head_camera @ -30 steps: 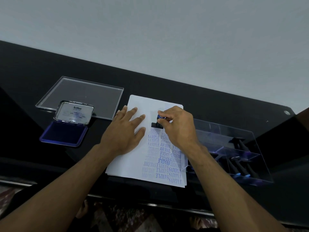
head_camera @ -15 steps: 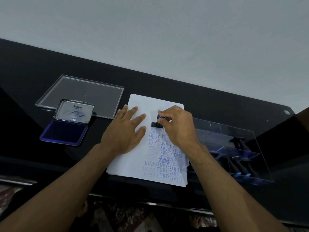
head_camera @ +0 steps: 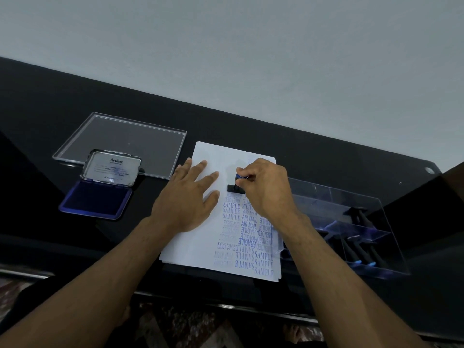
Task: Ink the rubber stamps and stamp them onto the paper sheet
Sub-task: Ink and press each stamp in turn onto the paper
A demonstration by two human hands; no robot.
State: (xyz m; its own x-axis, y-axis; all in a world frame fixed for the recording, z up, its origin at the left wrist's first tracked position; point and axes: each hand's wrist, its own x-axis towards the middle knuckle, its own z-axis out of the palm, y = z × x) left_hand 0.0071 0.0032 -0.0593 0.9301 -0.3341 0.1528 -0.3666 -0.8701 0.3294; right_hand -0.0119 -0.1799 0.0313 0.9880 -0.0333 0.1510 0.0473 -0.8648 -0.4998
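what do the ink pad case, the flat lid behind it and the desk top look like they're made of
Ink pad case: probably metal, since its open lid shines silvery with rounded, rolled edges; the blue pad inside looks like felt.
Flat lid: clear hard plastic, likely acrylic, because the desk shows through it and its edges catch light.
Desk top: glossy black, perhaps glass or lacquer; it mirrors things faintly.

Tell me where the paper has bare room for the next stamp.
Free: the strip of paper sheet beyond the stamp, between left hand and right hand. Crowded: the printed columns nearer the person.
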